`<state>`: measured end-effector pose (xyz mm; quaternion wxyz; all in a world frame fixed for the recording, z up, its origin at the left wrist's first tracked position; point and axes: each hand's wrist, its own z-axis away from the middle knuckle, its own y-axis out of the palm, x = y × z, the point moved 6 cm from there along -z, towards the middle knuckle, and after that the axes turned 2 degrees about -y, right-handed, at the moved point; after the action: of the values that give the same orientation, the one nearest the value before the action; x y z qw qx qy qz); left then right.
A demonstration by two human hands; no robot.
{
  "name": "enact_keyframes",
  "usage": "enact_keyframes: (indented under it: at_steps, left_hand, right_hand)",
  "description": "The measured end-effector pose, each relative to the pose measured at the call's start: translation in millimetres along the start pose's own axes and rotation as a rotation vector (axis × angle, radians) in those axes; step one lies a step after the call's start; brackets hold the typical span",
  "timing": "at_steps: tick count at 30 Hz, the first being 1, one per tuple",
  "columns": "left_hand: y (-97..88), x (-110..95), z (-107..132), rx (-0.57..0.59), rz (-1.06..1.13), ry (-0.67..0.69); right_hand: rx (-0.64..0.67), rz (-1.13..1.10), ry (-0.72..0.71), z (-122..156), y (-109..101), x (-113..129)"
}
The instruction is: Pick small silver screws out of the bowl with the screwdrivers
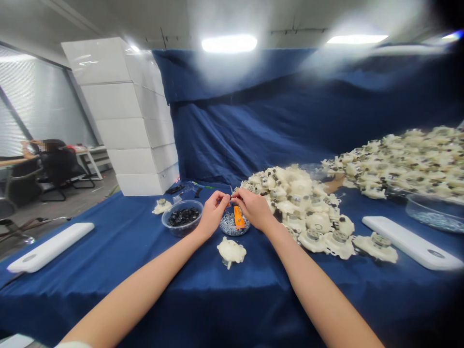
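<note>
Two hands meet in a closed pinch: left hand and right hand grip a tiny dark part above a round clear plastic bowl of grey granules.

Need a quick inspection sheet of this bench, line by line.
surface: wrinkled navy satin cloth covering the table
job's things: clear plastic bowl of grey granules, flat orange piece in it; clear plastic bowl of black small parts
clutter: loose cream plastic housing; two heaps of cream plastic housings; two flat white bars
grippers: bare left hand, bare right hand, fingertips meeting above grey granules; held item too small to tell
cables: nothing seen
surroundings: stacked white boxes, navy curtain, seated person beyond
</note>
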<state>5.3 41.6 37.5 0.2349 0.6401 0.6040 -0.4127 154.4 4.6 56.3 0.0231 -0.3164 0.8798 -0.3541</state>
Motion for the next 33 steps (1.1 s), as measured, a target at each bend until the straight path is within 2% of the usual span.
enact_keyframes:
  at_steps: [8,22,33]
  left_hand:
    - [3.6,-1.0,0.3,0.045,0.055,-0.008]
    - [6.6,-1.2,2.8,0.069,0.038,0.026]
    - [6.3,-10.2,4.3,0.045,-0.021,0.146]
  right_hand:
    - [0.093,-0.020,0.009,0.1,1.9,4.0]
    - [0.078,0.138,0.018,-0.4,5.5,1.8]
    - [0.080,0.128,0.034,-1.3,6.9,-1.0]
